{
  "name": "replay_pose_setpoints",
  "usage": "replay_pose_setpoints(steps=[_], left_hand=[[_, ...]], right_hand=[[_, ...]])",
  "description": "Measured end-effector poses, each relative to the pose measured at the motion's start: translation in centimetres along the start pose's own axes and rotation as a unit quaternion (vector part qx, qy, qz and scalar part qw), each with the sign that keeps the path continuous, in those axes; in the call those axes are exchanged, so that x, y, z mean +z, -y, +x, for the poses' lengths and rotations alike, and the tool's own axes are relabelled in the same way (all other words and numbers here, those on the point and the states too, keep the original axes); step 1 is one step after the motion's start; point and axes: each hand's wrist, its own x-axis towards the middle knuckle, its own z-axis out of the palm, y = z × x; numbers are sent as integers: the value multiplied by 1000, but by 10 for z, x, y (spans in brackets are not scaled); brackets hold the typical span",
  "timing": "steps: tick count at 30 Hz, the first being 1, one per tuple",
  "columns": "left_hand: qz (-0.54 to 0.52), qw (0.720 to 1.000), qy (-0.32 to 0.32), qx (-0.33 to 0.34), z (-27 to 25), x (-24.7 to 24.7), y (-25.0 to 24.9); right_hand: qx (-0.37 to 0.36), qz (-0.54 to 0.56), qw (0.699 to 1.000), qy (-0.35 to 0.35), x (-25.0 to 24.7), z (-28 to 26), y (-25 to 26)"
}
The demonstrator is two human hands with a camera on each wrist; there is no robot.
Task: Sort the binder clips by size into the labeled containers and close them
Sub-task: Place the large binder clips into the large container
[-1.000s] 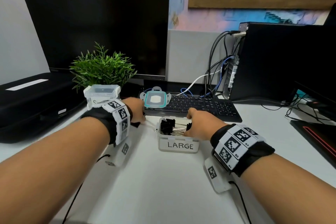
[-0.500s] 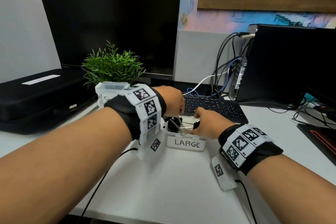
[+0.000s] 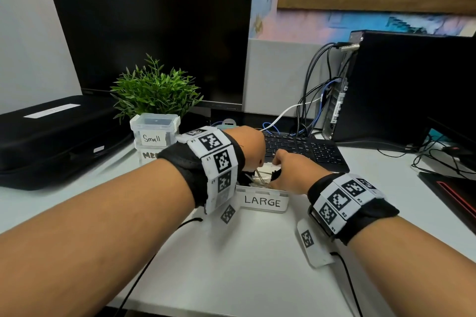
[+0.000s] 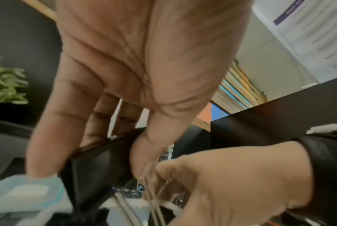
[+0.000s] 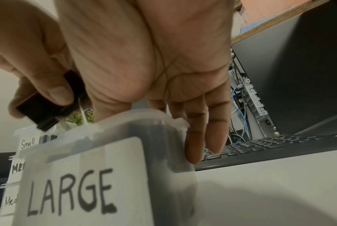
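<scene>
The clear LARGE container [image 3: 262,202] stands open on the white desk, with black clips and wire handles inside. Both hands meet right above it. My left hand [image 3: 253,149] grips a large black binder clip [image 4: 90,175] between thumb and fingers. My right hand [image 3: 286,172] pinches that black clip [image 5: 48,113] with its thumb, while its other fingers [image 5: 202,137] hang down the container's right side. The teal-rimmed lid [image 4: 24,191] lies behind the container, mostly hidden by my left wrist in the head view.
The closed Small container [image 3: 154,128] is stacked on the Medium one [image 3: 148,156] at the left, in front of a potted plant [image 3: 154,90]. A keyboard [image 3: 304,149] lies just behind; a monitor, a PC tower with cables [image 3: 386,85] and a black case [image 3: 51,136] ring the desk.
My left hand has swung right, from beside the container to over it, and joined the right hand on a clip. The right hand stays at the container's rim.
</scene>
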Motion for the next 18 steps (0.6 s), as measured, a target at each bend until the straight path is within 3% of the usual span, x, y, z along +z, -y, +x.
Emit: replay_pose_setpoints(steps=[10, 18], left_hand=[[-75, 995, 56, 46, 5, 8, -2], [-212, 976, 19, 36, 7, 22, 5]], right_hand=[[1, 23, 1000, -2, 0, -2, -3], [-9, -22, 1000, 9, -4, -1, -1]])
